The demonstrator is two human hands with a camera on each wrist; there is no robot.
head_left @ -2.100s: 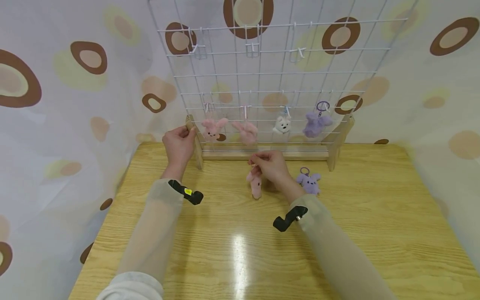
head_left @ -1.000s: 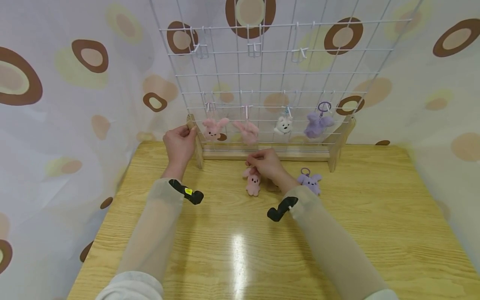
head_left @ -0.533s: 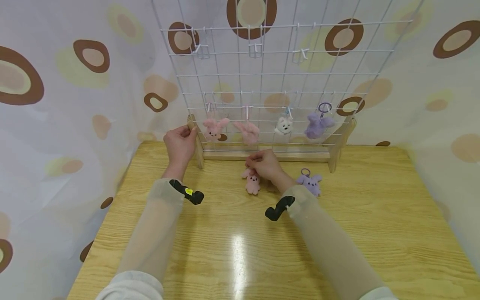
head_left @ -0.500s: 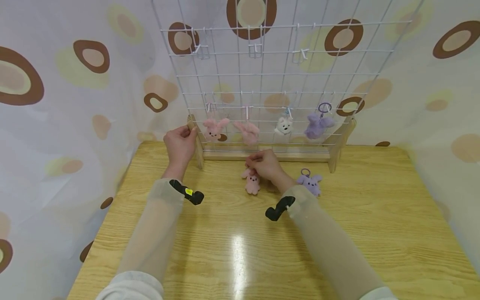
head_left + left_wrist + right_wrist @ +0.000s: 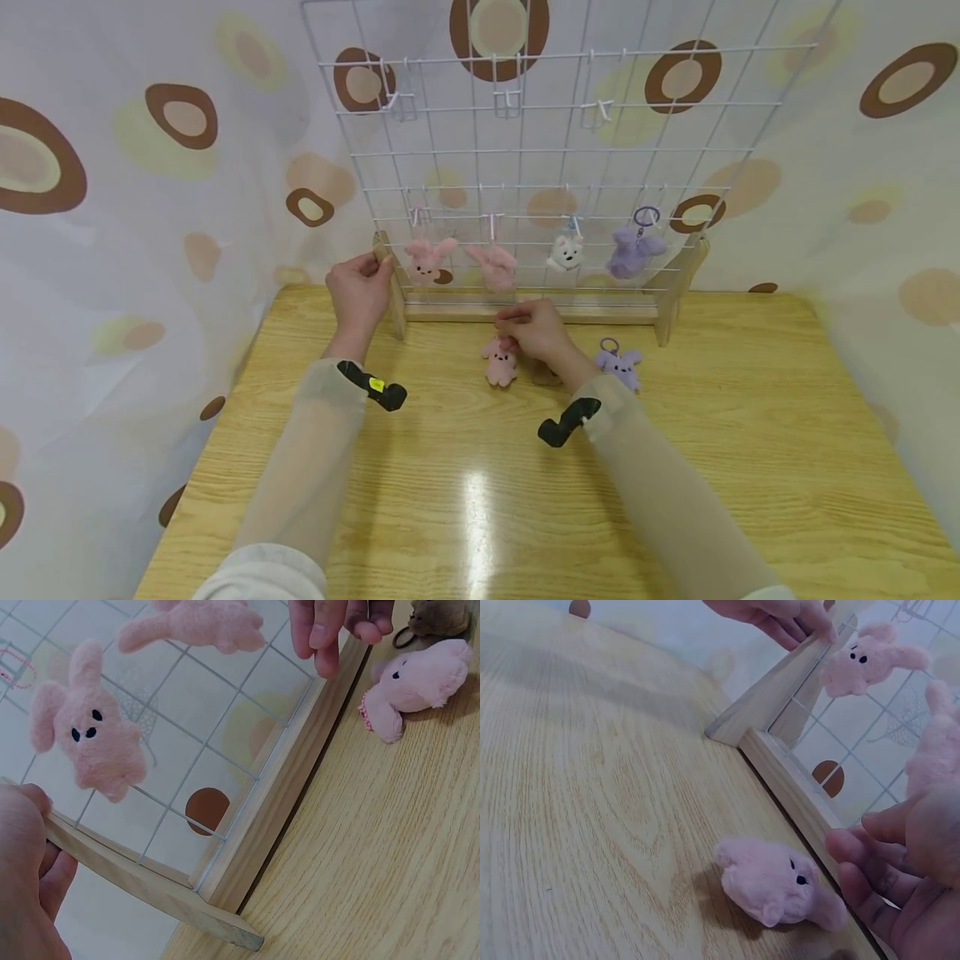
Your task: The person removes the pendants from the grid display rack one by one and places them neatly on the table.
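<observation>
My left hand [image 5: 360, 292] grips the wooden side foot [image 5: 150, 889] of a white wire grid rack [image 5: 555, 150]. A pink plush bunny keychain [image 5: 500, 363] lies face up on the table before the rack, its pink bead chain [image 5: 366, 718] by one ear. Just over it is my right hand [image 5: 536, 329], fingers loosely bent, with nothing seen between them in the right wrist view. A brown plush [image 5: 441, 616] sits beside the bunny, mostly hidden by that hand in the head view. Farther right lies a purple plush keychain [image 5: 619, 367] with a ring.
Two pink plush keychains [image 5: 427, 260], a white bear keychain [image 5: 566, 252] and a purple plush keychain [image 5: 633, 252] hang from the lower hooks. White hooks [image 5: 597, 108] on the upper row bear nothing. A wooden crossbar [image 5: 450, 313] runs along the rack's base.
The pink bunny, sideways in my right hand's fingers earlier, has turned face up and now lies on the table, apart from the fingertips. My left hand has stayed on the wooden foot.
</observation>
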